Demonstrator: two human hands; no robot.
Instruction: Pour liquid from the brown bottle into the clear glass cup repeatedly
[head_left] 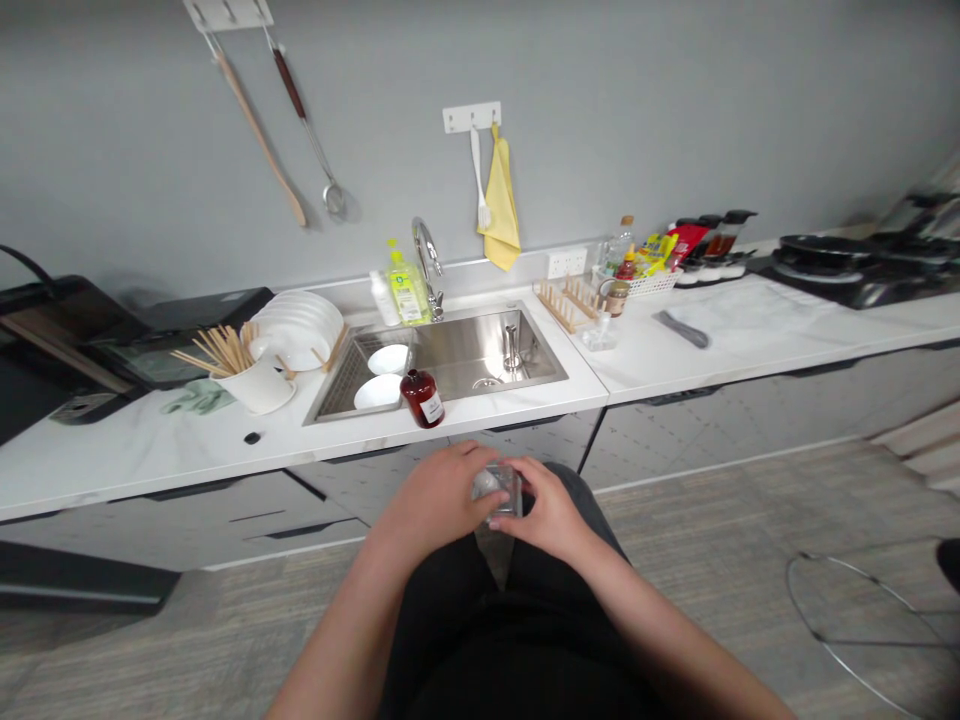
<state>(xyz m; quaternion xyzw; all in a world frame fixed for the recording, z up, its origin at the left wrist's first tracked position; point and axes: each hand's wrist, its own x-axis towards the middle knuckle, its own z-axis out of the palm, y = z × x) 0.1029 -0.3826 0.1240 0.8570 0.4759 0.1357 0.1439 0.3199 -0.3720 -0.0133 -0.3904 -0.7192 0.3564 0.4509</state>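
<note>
Between my two hands, low in front of my lap, is a small clear container (498, 488). My left hand (444, 497) wraps its left side, fingers curled over the top. On the right side, my right hand (546, 508) grips it with thumb and fingers. What the container holds is too unclear to tell. Ahead of my hands, a brown bottle with a white label (423, 400) stands upright at the front edge of the sink (465, 352). Two white bowls (389, 360) (377, 391) sit in the sink's left part.
Left of the sink are a plate rack with white plates (300, 325), a white holder of chopsticks (259, 387) and a small black cap (252, 438). Right of it are a wooden rack (568, 303), a clear glass item (599, 335), a grey cloth (681, 329) and a stove (847, 280).
</note>
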